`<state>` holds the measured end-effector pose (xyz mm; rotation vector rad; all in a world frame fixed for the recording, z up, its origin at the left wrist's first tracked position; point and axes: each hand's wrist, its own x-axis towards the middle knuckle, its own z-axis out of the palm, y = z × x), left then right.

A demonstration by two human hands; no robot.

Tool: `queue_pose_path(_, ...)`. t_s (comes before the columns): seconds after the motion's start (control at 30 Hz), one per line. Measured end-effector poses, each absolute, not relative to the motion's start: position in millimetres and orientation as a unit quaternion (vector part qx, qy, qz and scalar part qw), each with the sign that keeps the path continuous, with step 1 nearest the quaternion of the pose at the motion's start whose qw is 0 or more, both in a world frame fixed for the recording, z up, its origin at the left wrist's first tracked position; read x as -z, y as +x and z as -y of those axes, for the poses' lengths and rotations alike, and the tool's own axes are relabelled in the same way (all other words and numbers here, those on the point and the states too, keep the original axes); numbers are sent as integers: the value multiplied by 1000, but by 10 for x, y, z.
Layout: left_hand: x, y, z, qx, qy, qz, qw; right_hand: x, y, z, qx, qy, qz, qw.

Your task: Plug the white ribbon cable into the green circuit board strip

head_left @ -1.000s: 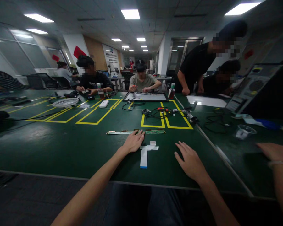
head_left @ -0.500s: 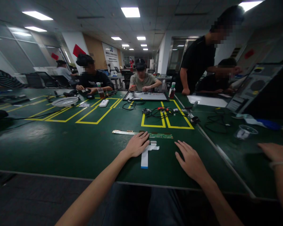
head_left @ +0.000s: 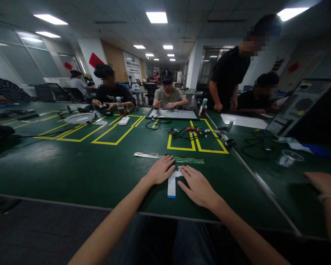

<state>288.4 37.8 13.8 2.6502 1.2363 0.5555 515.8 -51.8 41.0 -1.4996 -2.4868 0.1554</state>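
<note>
A long, narrow green circuit board (head_left: 191, 161) lies across the table, a little beyond my hands. Nearer to me rests a white flat ribbon cable (head_left: 171, 184) with a blue end and a bend towards the right. My left hand (head_left: 162, 170) lies palm down with its fingers stretched out, fingertips at the board's near edge and thumb side by the cable. Flat over the cable's right branch is my right hand (head_left: 197, 184), fingers extended and covering part of it. Neither hand is wrapped around anything.
Another person's hand (head_left: 324, 184) rests on the table at right. Further off lie cables with a red-handled tool (head_left: 192, 129), a flat panel (head_left: 171, 113), a white fan grille (head_left: 79, 118) and a plastic cup (head_left: 289, 158). A computer case (head_left: 295, 103) stands at right.
My right hand has moved left, from bare table onto the ribbon cable's right branch. My left hand stays in place by the board. The view has shifted slightly.
</note>
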Motion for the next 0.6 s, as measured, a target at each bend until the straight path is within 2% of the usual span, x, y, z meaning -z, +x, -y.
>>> queue_pose_path(0.6,-200,2910,-304,-166,895,-405,84,-410,5086,428,-35,-536,838,97)
